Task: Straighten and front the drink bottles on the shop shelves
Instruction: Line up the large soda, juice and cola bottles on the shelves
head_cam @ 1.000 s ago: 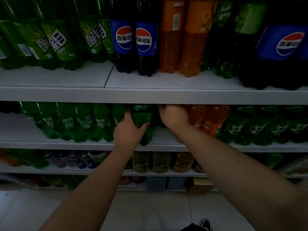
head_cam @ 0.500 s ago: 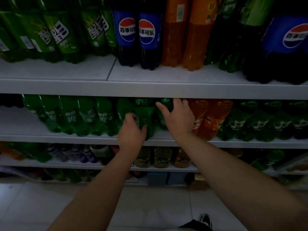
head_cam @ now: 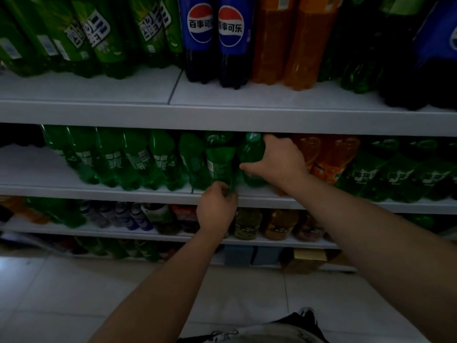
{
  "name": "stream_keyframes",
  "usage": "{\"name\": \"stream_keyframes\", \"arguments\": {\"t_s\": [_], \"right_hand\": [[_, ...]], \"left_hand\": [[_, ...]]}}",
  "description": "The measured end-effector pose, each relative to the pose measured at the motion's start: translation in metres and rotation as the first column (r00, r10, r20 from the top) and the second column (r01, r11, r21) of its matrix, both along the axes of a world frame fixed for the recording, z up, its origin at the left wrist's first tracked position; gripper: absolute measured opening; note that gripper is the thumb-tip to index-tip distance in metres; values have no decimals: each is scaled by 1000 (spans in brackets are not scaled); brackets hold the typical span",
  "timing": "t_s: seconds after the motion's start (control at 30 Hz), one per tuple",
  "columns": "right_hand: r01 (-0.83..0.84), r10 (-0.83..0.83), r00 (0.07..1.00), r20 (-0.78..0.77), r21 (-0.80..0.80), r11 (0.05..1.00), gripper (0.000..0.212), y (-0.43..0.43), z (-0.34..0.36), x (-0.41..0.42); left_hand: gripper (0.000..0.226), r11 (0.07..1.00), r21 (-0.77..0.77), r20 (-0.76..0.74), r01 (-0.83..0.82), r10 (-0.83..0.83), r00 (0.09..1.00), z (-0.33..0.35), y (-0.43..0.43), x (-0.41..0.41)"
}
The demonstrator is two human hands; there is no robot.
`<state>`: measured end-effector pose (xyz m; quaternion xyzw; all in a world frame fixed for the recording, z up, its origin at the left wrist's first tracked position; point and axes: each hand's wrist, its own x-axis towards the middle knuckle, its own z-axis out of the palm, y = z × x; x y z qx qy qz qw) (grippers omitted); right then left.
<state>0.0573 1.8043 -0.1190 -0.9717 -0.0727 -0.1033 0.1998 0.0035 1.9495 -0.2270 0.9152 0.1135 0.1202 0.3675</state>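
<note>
On the second shelf [head_cam: 247,199] stands a row of green soda bottles. My left hand [head_cam: 216,209] grips the base of one green bottle [head_cam: 218,159] at the shelf's front edge. My right hand [head_cam: 279,162] wraps its thumb and fingers round the green bottle [head_cam: 252,154] just to the right of it, thumb in front, fingers at its top. Two orange bottles [head_cam: 329,157] stand right of my right hand, partly hidden by my wrist.
The top shelf [head_cam: 222,115] carries large green, Pepsi [head_cam: 215,38] and orange bottles. More green bottles [head_cam: 395,177] fill the second shelf's right. Lower shelves hold cans and small bottles [head_cam: 247,222]. Pale floor tiles [head_cam: 74,293] lie below; the light is dim.
My left hand slid down from the green bottle's middle to its base. My right hand came out from under the shelf and closed round the neighbouring green bottle. The camera moved closer.
</note>
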Motion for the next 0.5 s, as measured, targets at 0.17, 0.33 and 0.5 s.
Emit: {"name": "stream_keyframes", "arguments": {"t_s": [0.17,0.33,0.5], "right_hand": [[114,-107,987,120,-49,992,70,4,-8,-4],[142,-135,980,148,-40,989,71,5,-9,-10],[119,-123,986,116,39,992,80,3,-3,-21]], "left_hand": [[64,974,-120,61,193,-187,980,0,-26,-2],[84,917,-297,86,265,-250,964,13,-48,9],[78,939,-323,106,122,-92,990,10,-58,10]]}}
